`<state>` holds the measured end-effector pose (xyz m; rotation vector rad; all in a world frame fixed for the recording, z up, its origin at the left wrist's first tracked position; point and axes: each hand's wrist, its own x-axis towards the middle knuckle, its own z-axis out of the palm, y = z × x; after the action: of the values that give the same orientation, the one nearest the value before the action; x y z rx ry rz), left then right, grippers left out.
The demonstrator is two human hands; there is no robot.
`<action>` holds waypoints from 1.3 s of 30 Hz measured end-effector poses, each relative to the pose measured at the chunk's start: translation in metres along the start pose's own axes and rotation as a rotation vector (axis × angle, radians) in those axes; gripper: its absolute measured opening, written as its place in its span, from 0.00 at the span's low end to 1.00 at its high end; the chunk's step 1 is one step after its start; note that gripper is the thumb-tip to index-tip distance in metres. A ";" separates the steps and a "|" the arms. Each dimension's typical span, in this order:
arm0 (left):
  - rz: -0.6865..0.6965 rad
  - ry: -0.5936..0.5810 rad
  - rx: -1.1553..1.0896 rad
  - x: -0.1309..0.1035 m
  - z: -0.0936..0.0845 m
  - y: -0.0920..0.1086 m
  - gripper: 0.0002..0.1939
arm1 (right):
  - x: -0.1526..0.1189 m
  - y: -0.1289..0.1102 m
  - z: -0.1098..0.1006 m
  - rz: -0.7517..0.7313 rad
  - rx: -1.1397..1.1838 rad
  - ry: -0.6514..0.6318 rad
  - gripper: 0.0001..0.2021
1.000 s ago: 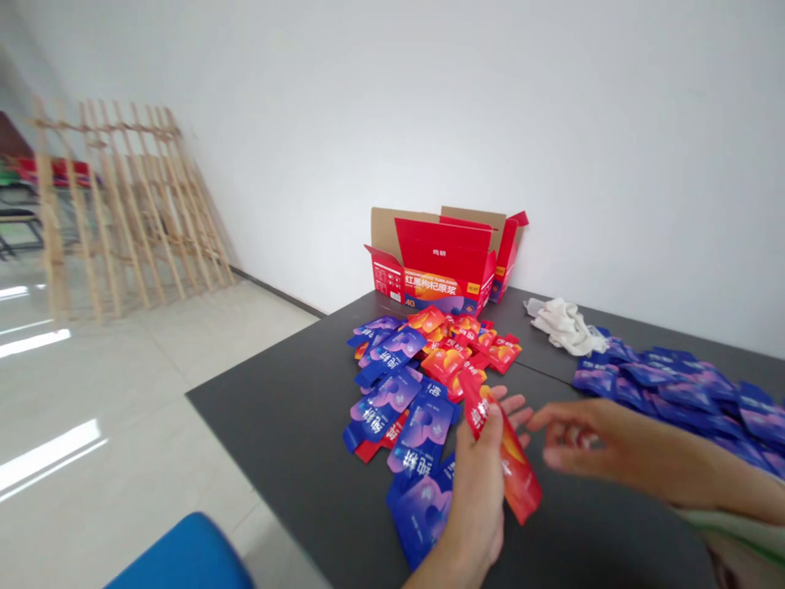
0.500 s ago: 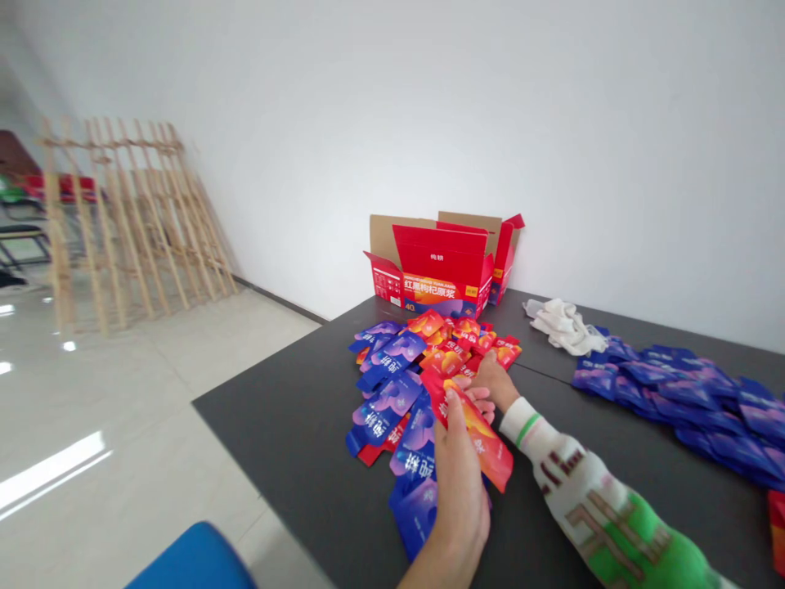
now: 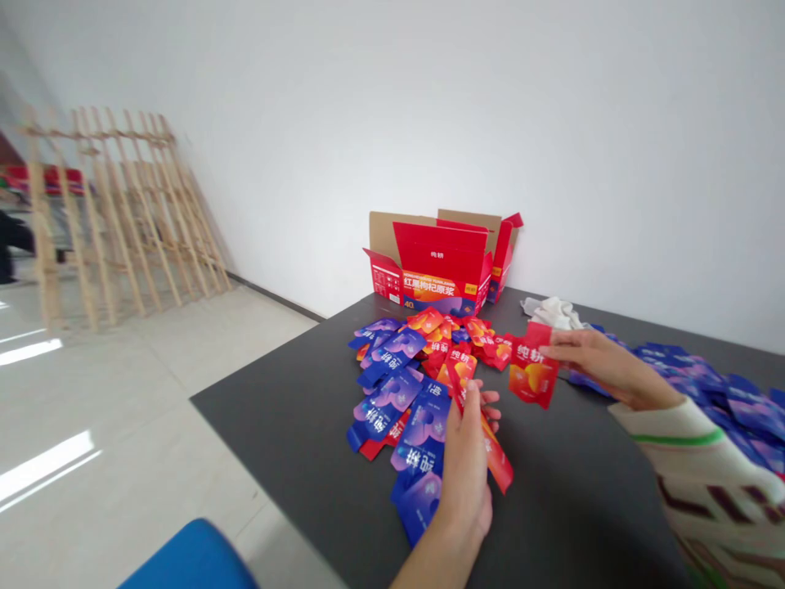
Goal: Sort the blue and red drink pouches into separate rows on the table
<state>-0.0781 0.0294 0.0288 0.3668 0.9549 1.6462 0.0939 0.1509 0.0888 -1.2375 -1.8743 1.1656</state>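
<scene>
Pkts on the go: a person in a patterned knit sleeve [image 3: 705, 466] works two-handed over a dark bench [image 3: 275, 401], R grip [image 3: 604, 364] pinched narrow on the upper R edge of a bright red pkt [image 3: 532, 368], thumb vs. fingertips, the pkt raised & apart from the heap, logo side showing. The L grip [image 3: 467, 458] holds a slanted red pkt [image 3: 500, 462], seen nearly edge-on, thumb on one side w/ fingers behind; can't tell from here if it's one layer or several. Just beyond, loose red pkts [image 3: 459, 370] lie heaped, w/ blue pkts [image 3: 389, 393] overlapping alongside on the L; more blue pkts, a second pile [image 3: 680, 372], lie at R, partly behind the sleeve, nr a white cloth [image 3: 555, 313]. Red cartons [image 3: 438, 245] stand flaps up at the far side, nr the wall [image 3: 582, 123]. Best handling, in this onlooker's view: a light pinch at the very edge, so the print doesn't crease; L thumb firm but not hard, so nothing slips; edges squared b/f any two pkts meet; sleeve clear of the R pile, which looks easily nudged.
</scene>
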 end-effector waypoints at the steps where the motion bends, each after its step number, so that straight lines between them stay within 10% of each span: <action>1: -0.011 -0.003 0.006 -0.001 0.000 0.001 0.29 | -0.011 -0.010 -0.002 0.020 0.072 -0.022 0.18; 9: -0.049 -0.173 0.023 -0.007 0.005 0.009 0.28 | -0.062 -0.036 0.023 0.072 0.359 -0.390 0.17; 17: -0.218 -0.398 -0.104 -0.017 0.004 0.014 0.28 | -0.071 -0.036 0.026 0.109 0.441 -0.475 0.14; 30: -0.343 -0.467 -0.080 -0.020 0.002 0.002 0.18 | -0.063 -0.005 0.073 -0.264 0.019 0.071 0.11; 39: -0.248 -0.438 0.025 -0.022 0.006 -0.008 0.14 | -0.072 0.000 0.081 -0.180 0.374 0.045 0.18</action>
<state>-0.0618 0.0116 0.0320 0.5742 0.6599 1.2594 0.0540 0.0567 0.0526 -0.8639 -1.6041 1.3031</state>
